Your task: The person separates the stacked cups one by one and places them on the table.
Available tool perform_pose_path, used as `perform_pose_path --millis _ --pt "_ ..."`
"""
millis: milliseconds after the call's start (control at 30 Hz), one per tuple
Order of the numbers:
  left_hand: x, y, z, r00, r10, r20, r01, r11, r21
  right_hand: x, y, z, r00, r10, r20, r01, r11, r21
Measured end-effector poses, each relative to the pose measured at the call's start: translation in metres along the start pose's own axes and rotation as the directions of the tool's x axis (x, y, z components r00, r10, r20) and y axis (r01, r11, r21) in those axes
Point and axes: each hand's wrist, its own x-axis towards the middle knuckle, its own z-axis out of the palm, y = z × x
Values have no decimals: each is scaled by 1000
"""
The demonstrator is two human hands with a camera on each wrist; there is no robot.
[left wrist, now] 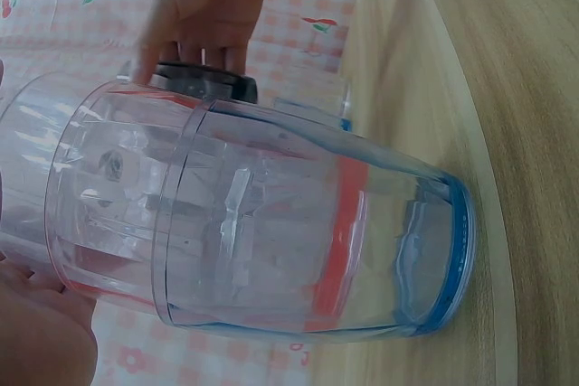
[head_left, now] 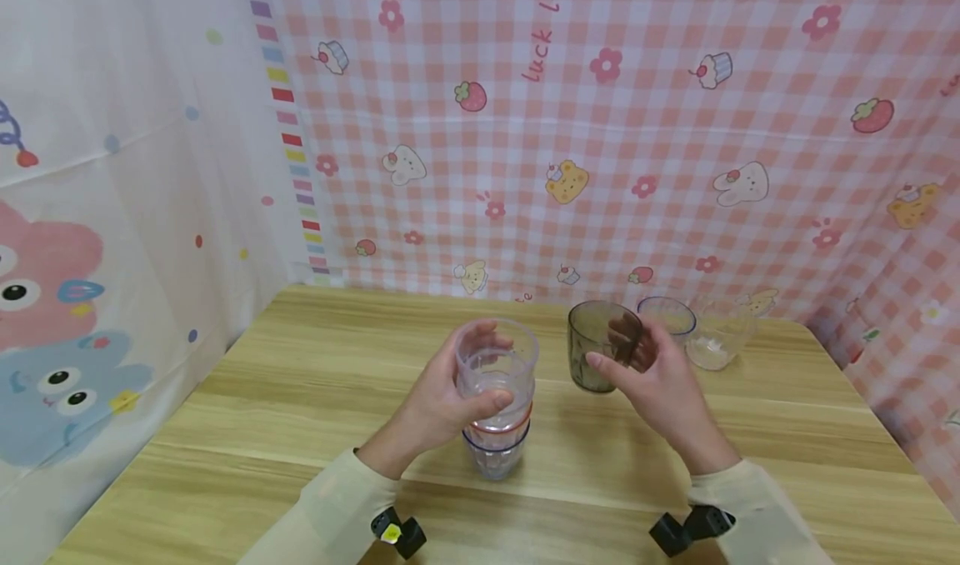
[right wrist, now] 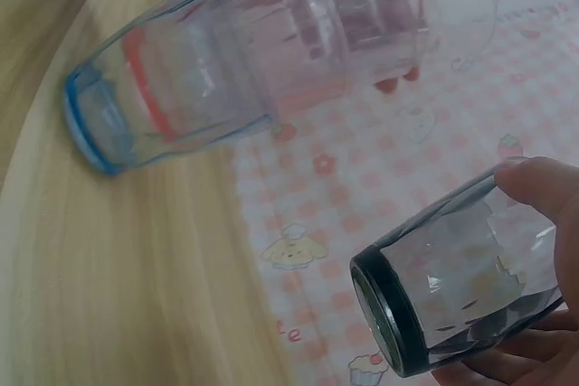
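Observation:
Three nested cups stand upright in a stack, with a clear cup (head_left: 497,373) on top, a red-rimmed cup (head_left: 501,422) in the middle and a blue-rimmed cup (head_left: 497,458) lowest. My left hand (head_left: 438,402) grips the top cup from its left side, thumb across the front. In the left wrist view the blue base (left wrist: 452,264) of the stack is right at the tabletop. To the right of the stack, my right hand (head_left: 670,382) holds a smoky grey cup (head_left: 592,348) by its side. Its dark base (right wrist: 391,314) shows above the table in the right wrist view.
Behind my right hand, another blue-rimmed cup (head_left: 667,311) and a clear cup (head_left: 708,348) stand at the back right of the wooden table (head_left: 360,340). A pink checked cloth (head_left: 525,148) hangs along the table's back edge.

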Motion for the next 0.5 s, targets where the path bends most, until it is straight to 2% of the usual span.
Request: perform_pose_path --millis 300,500 --pt "0 -1 0 1000 11 0 -11 1000 3 4 15 3 994 106 13 -106 994 7" --pt "1 -1 1 1000 15 -3 -15 1000 -8 5 27 5 991 130 5 -130 991 8"
